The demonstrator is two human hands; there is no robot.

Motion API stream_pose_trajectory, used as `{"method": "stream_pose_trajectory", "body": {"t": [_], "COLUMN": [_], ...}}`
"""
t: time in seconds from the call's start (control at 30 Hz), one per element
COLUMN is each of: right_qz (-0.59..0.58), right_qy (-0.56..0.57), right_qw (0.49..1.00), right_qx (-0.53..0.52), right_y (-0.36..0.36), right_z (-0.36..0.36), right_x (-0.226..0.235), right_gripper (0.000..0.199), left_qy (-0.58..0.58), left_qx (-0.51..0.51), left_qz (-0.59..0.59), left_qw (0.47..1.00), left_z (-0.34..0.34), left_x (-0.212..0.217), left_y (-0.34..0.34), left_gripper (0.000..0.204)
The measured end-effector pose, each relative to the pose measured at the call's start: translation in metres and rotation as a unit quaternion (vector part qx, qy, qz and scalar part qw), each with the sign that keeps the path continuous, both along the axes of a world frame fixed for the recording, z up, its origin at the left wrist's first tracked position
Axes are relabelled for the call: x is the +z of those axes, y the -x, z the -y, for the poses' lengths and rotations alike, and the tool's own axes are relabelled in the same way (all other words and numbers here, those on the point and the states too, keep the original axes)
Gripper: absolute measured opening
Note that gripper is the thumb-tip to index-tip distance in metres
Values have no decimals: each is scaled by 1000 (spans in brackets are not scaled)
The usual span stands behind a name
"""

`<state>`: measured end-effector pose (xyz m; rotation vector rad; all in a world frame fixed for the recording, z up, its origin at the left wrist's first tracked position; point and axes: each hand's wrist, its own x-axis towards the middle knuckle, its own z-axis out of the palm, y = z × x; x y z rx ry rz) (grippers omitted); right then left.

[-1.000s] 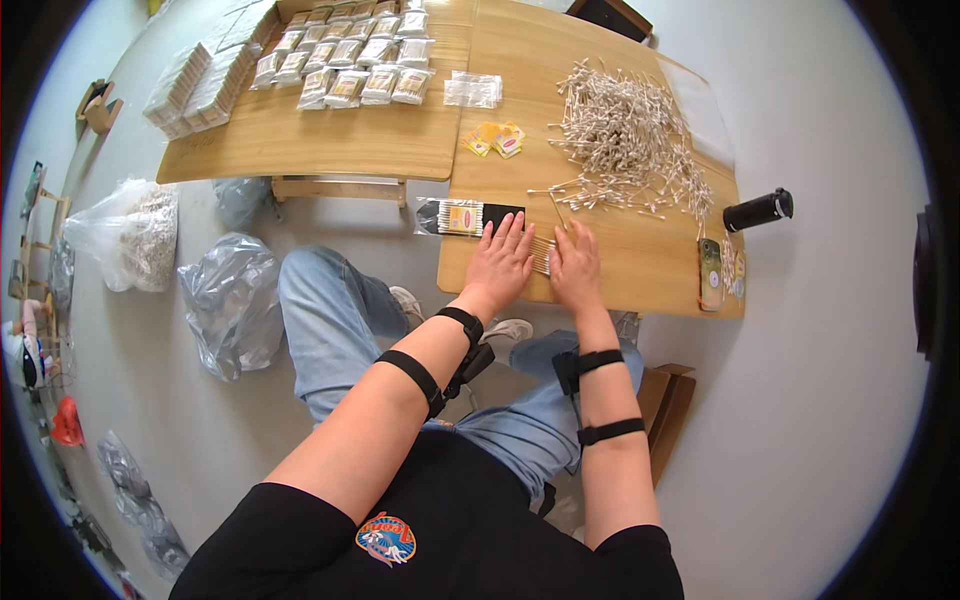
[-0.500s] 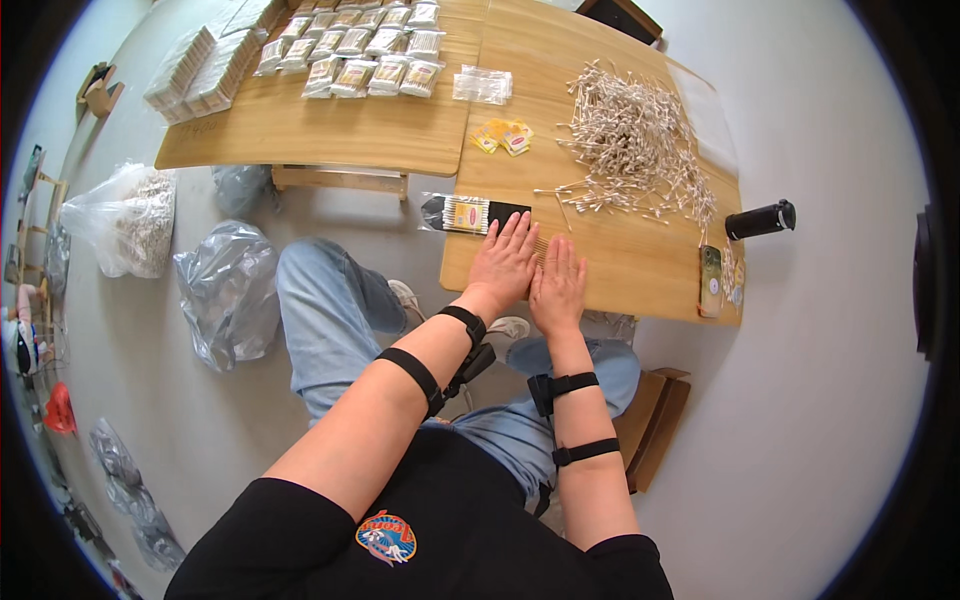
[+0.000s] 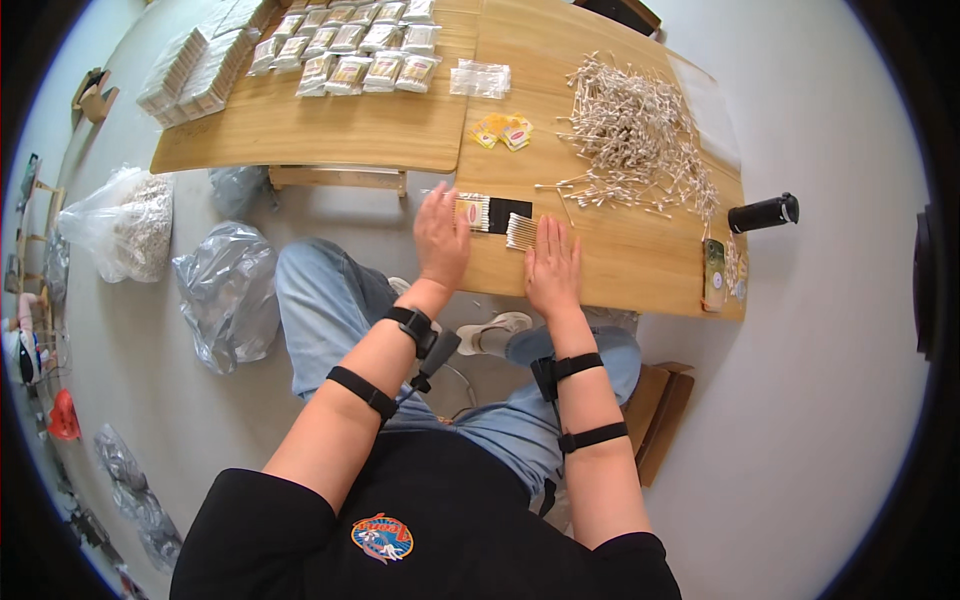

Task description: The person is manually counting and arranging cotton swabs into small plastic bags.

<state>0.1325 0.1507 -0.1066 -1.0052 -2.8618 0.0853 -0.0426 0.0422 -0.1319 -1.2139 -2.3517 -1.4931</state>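
Note:
My right hand (image 3: 553, 268) lies flat on the table, fingers straight and together, at the right end of a row of cotton swabs (image 3: 520, 233). Some of that row is hidden under the fingers. With fingers stretched out, my left hand (image 3: 440, 245) is at the left end of a small pack of cotton swabs (image 3: 473, 212) with a yellow-and-white card, and covers part of it. I cannot tell whether that hand touches the pack. Between pack and row sits a flat black piece (image 3: 511, 216). Farther right spreads a big heap of loose cotton swabs (image 3: 635, 130).
Yellow cards (image 3: 503, 131) and clear plastic bags (image 3: 480, 79) lie beyond my hands. Filled packs (image 3: 350, 72) stand in rows at the far left, beside stacked packs (image 3: 205, 75). A black bottle (image 3: 763, 215) and a phone (image 3: 713, 270) are at the right edge.
My left hand has moved left, from the black piece to the pack's left end. The swab row beside my right hand now shows. My right hand has barely moved.

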Motion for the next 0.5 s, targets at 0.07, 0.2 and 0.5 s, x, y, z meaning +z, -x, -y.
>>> {"method": "stream_pose_trajectory", "body": {"t": [0.07,0.2,0.5], "right_qz": [6,36,34], "right_qy": [-8,13,17], "right_qw": [1000,999,997], "right_qx": [15,38,65], "right_y": [6,14,22], "right_z": [-6,-13,-22], "right_x": [-2,4,6], "right_gripper": [62,62,60], "left_qy": [29,157,194], "left_qx": [85,126,95], "left_qz": [-33,47,83], "left_qw": [995,978,973], "left_z": [-3,-14,-24], "left_x": [-10,-22,-38], "left_y": [18,38,39], "left_gripper": [42,46,46]}}
